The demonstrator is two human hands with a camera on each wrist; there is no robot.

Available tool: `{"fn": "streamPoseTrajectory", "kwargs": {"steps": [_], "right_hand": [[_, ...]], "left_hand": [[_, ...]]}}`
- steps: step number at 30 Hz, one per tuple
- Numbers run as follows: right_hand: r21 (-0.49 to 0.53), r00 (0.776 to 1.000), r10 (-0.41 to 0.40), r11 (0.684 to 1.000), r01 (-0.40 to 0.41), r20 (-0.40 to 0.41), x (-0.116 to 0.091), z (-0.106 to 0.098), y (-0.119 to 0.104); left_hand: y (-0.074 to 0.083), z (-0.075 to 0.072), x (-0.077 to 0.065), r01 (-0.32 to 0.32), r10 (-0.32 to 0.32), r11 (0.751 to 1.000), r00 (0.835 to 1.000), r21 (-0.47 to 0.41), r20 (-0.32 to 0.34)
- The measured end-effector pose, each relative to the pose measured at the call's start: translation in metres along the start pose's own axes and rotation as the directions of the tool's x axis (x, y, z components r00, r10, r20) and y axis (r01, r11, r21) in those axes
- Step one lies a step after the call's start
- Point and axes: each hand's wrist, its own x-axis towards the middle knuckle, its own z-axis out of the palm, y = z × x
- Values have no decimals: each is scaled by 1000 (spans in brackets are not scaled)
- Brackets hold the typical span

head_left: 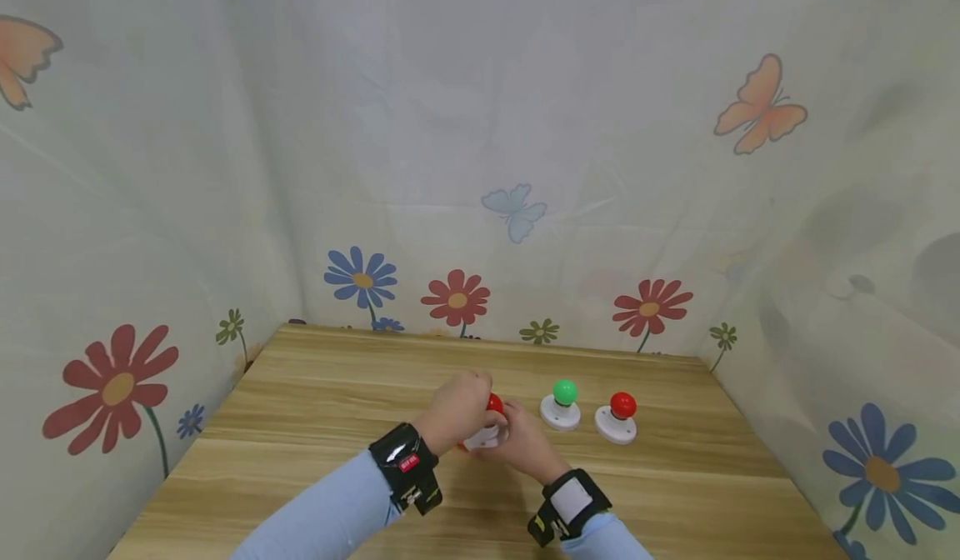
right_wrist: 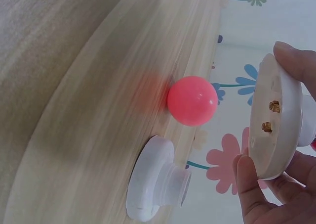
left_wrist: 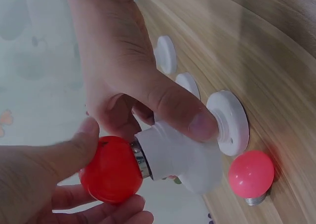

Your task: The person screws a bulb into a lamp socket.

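My left hand [head_left: 459, 410] grips a round red bulb [left_wrist: 111, 169], fingers curled about its globe. With my right hand [head_left: 528, 443] I hold a white lamp socket [left_wrist: 173, 155] by its round base, above the table. The bulb's metal collar meets the socket's mouth, and a strip of metal still shows. In the right wrist view the base's underside [right_wrist: 266, 120] faces the camera, with brass screws. Below the hands, an unfilled white socket [right_wrist: 153, 182] stands on the table. Beside it lies a loose pinkish-red bulb [left_wrist: 251, 173], its screw end visible in the left wrist view.
To the right of my hands, a green bulb [head_left: 565, 392] sits in a white socket [head_left: 560, 415]. Farther right, another red bulb [head_left: 622, 405] stands in its own socket [head_left: 615, 427]. A wood-grain table [head_left: 337, 393] meets patterned cloth [head_left: 420, 168] at the back and sides.
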Motion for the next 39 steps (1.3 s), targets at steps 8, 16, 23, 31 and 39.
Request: {"fn": "streamPoseTrajectory", "kwargs": {"steps": [8, 16, 23, 31, 39], "right_hand": [[6, 1000, -19, 1000, 19, 5, -1, 0, 3], [-51, 999, -41, 998, 41, 10, -2, 0, 4], [-62, 999, -45, 997, 46, 25, -1, 0, 5], [-65, 999, -45, 997, 45, 1, 0, 3, 4], [-3, 999, 36, 999, -36, -23, -3, 5, 2]], "left_hand": [[2, 4, 1, -84, 83, 996, 996, 20, 6], [5, 3, 0, -59, 64, 996, 996, -67, 67], [5, 4, -2, -119, 120, 991, 992, -56, 28], [1, 2, -2, -119, 122, 991, 991, -65, 52], [-39, -17, 12, 115, -105, 977, 992, -178, 63]]}}
